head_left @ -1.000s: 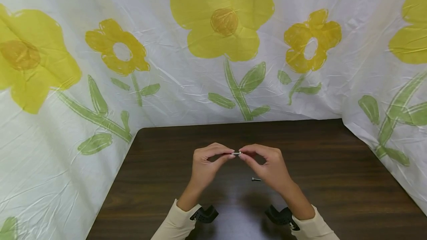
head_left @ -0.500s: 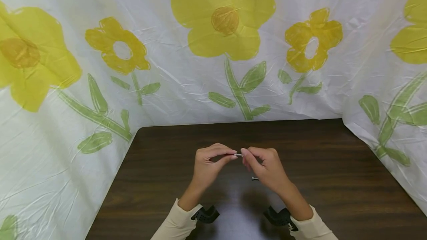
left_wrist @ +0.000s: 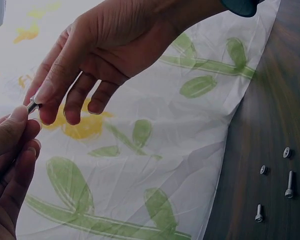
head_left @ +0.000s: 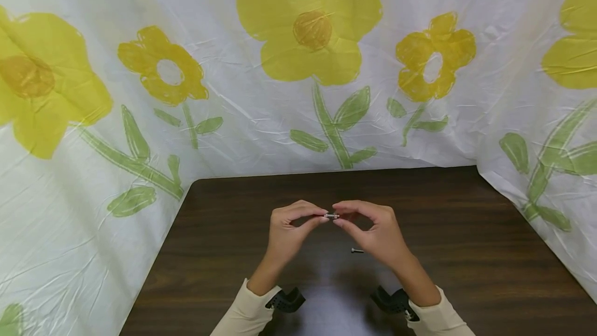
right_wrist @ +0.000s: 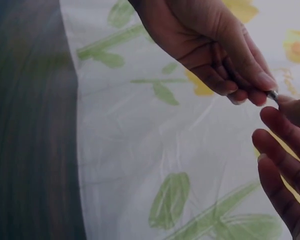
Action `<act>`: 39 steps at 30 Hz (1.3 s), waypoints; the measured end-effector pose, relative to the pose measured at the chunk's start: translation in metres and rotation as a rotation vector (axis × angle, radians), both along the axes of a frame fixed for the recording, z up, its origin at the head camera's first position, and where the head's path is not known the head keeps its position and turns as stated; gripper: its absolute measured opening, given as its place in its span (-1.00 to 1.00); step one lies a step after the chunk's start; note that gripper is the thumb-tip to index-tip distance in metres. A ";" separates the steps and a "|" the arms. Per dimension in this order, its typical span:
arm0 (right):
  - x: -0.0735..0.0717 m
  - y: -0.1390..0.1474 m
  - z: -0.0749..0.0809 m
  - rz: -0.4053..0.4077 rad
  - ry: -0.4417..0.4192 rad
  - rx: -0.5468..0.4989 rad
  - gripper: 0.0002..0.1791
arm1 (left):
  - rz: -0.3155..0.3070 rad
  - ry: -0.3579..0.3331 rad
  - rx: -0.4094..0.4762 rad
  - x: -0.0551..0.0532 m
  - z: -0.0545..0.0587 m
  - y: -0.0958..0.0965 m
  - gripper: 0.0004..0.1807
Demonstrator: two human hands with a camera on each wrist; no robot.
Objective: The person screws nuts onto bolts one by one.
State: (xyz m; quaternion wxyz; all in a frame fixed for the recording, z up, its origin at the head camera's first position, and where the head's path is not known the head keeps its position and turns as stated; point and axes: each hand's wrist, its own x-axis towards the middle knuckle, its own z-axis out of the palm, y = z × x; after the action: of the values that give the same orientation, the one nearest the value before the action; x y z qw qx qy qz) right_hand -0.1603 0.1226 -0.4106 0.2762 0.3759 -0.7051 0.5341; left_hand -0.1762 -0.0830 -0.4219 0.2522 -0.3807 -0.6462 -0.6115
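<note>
Small metal fastener point(head_left: 331, 215): raised above the worktop point(head_left: 224, 253), roughly crosswise. From my station I see each grip clamped on it, the left hand point(head_left: 289, 232) pinching one end, the right hand point(head_left: 380, 229) the other, presumably to steady and align it. Loose bolt point(head_left: 357, 250) lies near the right hand, probably for easy reach. Small round metal pieces point(left_wrist: 287, 152) rest on the worktop.

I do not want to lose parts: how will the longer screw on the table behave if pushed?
The longer screw would probably roll in a curve, its round head being wider than its shank. Its metallic shine suggests it is stiff, perhaps slippery.
</note>
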 end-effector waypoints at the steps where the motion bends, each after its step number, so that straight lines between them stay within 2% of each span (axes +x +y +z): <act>1: 0.000 0.000 0.000 0.008 0.004 -0.002 -0.56 | 0.000 0.001 0.001 0.000 0.000 0.000 -0.82; 6: -0.001 0.001 -0.001 0.031 -0.011 -0.002 -0.66 | -0.004 0.002 0.000 0.000 0.000 0.000 -0.84; 10: -0.001 0.002 -0.002 0.018 -0.027 0.018 -0.71 | -0.006 0.002 0.000 0.001 0.000 0.000 -0.82; 17: 0.001 0.001 -0.002 -0.010 -0.128 0.081 -0.82 | -0.010 0.021 0.005 0.000 0.000 0.001 -0.79; 23: 0.003 -0.001 -0.001 -0.032 -0.187 0.101 -0.77 | -0.012 0.030 -0.003 -0.001 -0.001 0.002 -0.79; 33: 0.002 -0.005 -0.002 -0.090 -0.161 0.086 -0.62 | -0.015 0.019 -0.011 0.000 0.000 0.003 -0.82; 39: 0.003 -0.001 -0.001 -0.069 -0.188 0.065 -0.81 | 0.012 0.007 -0.007 0.000 -0.001 0.002 -0.84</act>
State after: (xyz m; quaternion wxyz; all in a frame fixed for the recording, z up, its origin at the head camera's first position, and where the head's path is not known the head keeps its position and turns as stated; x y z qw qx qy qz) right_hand -0.1573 0.1220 -0.4114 0.2149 0.3084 -0.7572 0.5341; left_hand -0.1760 -0.0810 -0.4231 0.2568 -0.3799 -0.6497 -0.6063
